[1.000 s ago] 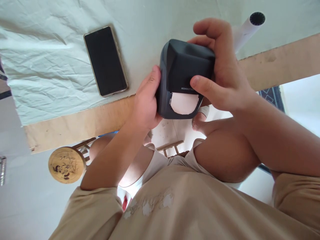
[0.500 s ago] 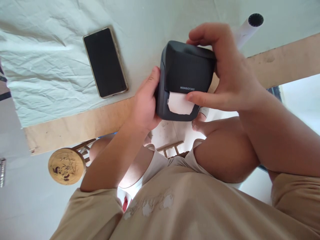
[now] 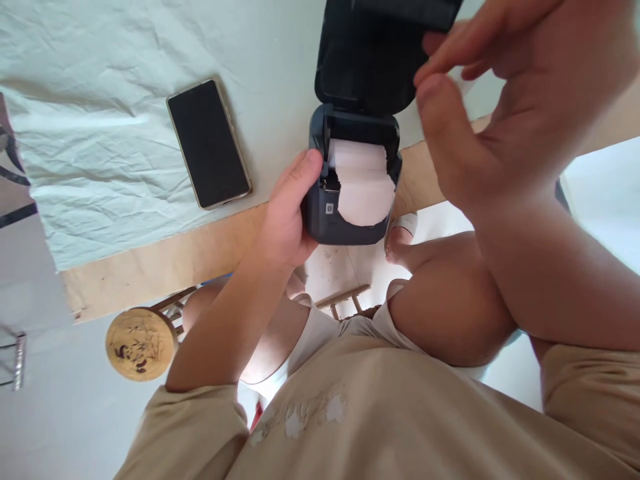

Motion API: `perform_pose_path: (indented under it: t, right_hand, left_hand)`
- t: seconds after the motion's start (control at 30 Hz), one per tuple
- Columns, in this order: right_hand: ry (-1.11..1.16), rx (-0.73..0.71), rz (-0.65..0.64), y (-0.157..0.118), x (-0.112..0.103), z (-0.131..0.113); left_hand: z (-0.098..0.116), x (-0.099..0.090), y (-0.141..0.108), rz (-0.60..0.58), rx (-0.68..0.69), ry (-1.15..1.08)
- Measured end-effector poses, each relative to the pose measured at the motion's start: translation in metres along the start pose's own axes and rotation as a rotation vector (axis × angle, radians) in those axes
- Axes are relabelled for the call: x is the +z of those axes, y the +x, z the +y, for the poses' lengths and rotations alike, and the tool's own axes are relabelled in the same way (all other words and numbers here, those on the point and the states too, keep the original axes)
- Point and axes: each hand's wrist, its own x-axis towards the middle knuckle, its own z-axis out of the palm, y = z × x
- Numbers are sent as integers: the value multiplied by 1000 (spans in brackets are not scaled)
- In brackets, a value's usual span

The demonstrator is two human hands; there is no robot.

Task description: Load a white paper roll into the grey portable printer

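Left hand (image 3: pixel 290 220) wrapped round the side of the printer (image 3: pixel 321 230), thumb up on the rim, a firm-looking grip! Right hand (image 3: pixel 530 107) at the lid (image 3: pixel 373 67), fingers bent, thumb and fingertips right by its edge; touching or just clear, I can't tell. The lid stands wide open, and there's the paper (image 3: pixel 365 193), sitting in the bay, its ragged end draped over the front.

Now the dangers! The printer is out by the table's near edge, in front of the person's lap, with only one hand surely on it: should that grip slip, it could drop to the floor. Knock the lid and it could swing down, creasing the paper or nipping a finger. And that torn end, if shut in crooked, might feed askew and jam.

Outward we go: a phone (image 3: pixel 209 143), screen dark, flat on a pale green cloth (image 3: pixel 100 147), wrinkled on the left, smoother toward the middle. Below it, a strip of bare wood (image 3: pixel 165 270) along the table's edge. Down on the left, a round stool (image 3: pixel 141 343) with a panda drawn on its seat, over a pale floor (image 3: pixel 55 420).
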Motion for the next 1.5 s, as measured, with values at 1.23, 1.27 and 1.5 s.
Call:
perform_pose_path:
  t: [1.23, 1.27, 1.5]
  right_hand:
    - [151, -22, -9, 15, 5, 43]
    - [84, -34, -11, 15, 6, 48]
    - [-271, 174, -170, 20, 11, 68]
  left_hand:
    - [3, -14, 4, -73, -76, -44]
    - [3, -14, 4, -75, -72, -37]
    - [1, -14, 4, -65, -64, -27]
